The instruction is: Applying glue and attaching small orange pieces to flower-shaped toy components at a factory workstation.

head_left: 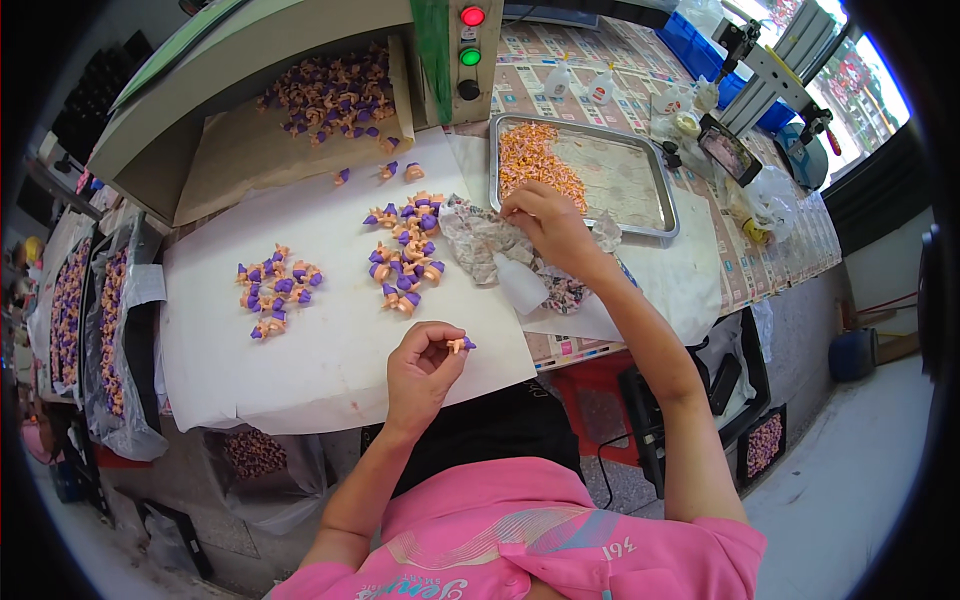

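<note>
Patterned bench, white sheet on left. Machine at far left. Left hand above near edge of sheet: thumb and fingers holding small purple-and-peach figure. Left cluster and right cluster of similar figures on sheet, beyond left hand. Right hand at near side of tray of orange parts; fingers curled, grip cannot be told. Bottle on cloth, just nearer than right hand.
</note>
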Available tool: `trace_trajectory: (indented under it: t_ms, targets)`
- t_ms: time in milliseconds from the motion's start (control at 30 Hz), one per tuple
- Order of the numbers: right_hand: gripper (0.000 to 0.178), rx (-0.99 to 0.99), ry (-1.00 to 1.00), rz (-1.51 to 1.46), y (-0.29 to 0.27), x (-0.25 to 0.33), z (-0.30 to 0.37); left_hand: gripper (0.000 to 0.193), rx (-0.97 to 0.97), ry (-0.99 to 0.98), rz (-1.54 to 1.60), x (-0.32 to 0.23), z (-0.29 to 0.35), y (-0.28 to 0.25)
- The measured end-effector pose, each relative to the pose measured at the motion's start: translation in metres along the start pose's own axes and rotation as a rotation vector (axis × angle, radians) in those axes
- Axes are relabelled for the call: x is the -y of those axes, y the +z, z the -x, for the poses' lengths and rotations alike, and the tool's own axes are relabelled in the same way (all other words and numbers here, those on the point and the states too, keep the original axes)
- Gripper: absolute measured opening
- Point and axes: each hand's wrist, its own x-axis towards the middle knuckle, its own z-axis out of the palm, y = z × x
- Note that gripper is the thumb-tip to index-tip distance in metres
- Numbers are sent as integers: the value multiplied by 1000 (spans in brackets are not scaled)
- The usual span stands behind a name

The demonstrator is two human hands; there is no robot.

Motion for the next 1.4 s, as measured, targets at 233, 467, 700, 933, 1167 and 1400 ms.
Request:
trace_trajectory:
  t_ms: [233,467,700,933,1167,1400]
  targets:
    - [9,-103,164,-388,17,43,26,20,-15,-60,20,11,-4,-20]
    - [15,115,283,-620,59,103,80,21,6,-81,84,24,-13,-33]
    - [19,77,455,-770,81,106,91,19,40,-19,51,31,-16,-40]
    - [15,34,352,-697,89,104,94,18,51,-16,50,37,-14,-44]
    - [19,55,505,-823,95,93,98,17,75,-10,48,39,-19,-44]
    - [18,89,544,-804,96,85,99,17,90,9,30,46,-22,-41]
